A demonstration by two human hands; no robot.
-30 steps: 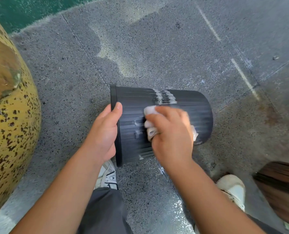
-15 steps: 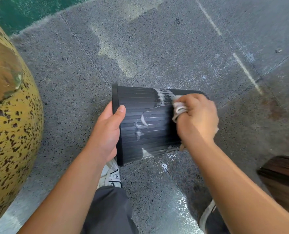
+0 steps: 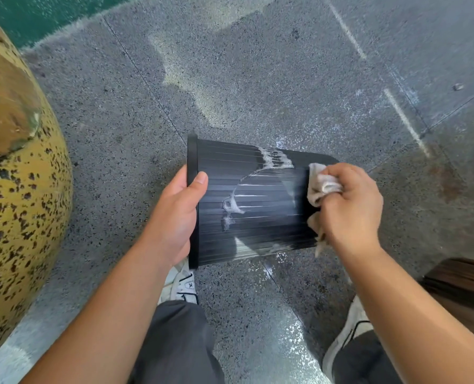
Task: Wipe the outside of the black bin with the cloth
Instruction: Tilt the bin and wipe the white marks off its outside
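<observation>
The ribbed black bin (image 3: 260, 187) lies on its side above the wet floor, its rim pointing left and its base to the right. My left hand (image 3: 174, 217) grips the rim, thumb on the outer wall. My right hand (image 3: 349, 209) holds a crumpled white cloth (image 3: 320, 185) pressed against the bin's side near the base. White soap streaks curve across the middle of the bin and foam sits along its upper edge.
A large yellow speckled rounded object (image 3: 19, 195) fills the left side. The speckled grey floor (image 3: 258, 79) is wet, with foam spots below the bin. My white shoes (image 3: 186, 284) and dark trousers show at the bottom. A dark wooden piece (image 3: 460, 281) lies at the right edge.
My right hand slid the cloth from the bin's middle to the right toward its base, leaving a curved soap streak. The left hand kept its grip on the rim.
</observation>
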